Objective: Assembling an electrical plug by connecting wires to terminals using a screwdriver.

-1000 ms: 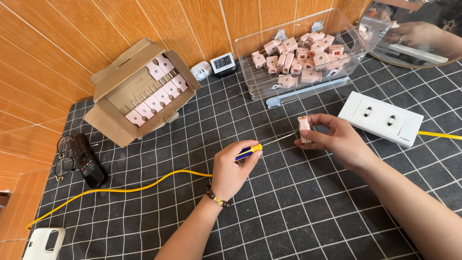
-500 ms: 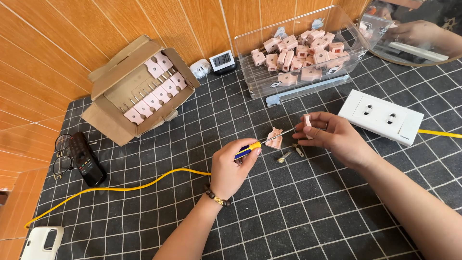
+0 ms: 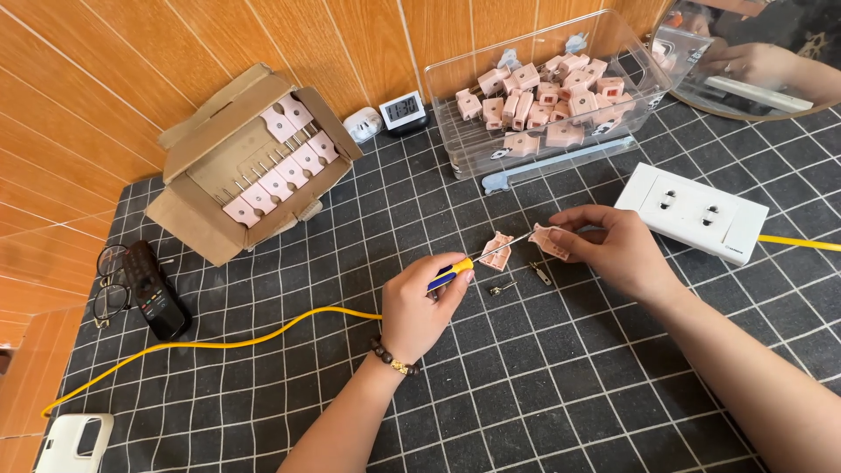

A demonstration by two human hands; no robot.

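My left hand (image 3: 422, 307) grips a screwdriver (image 3: 473, 261) with a blue and yellow handle, its shaft reaching right to a pink plug half (image 3: 548, 240) held in my right hand (image 3: 613, 250). A second pink plug half (image 3: 497, 250) lies on the dark grid mat just under the shaft. Two small metal prongs (image 3: 522, 278) lie loose on the mat below it.
An open cardboard box (image 3: 250, 162) of pink plugs stands at the back left, and a clear plastic bin (image 3: 547, 92) holding several more at the back. A white double socket (image 3: 692, 211) with a yellow cable (image 3: 219, 342) lies right. Remote and glasses (image 3: 144, 289) lie left. Small clock (image 3: 403, 110).
The plug has come apart: one half and two metal prongs now lie on the mat, while my right hand keeps the other half lower, with the screwdriver tip against it.
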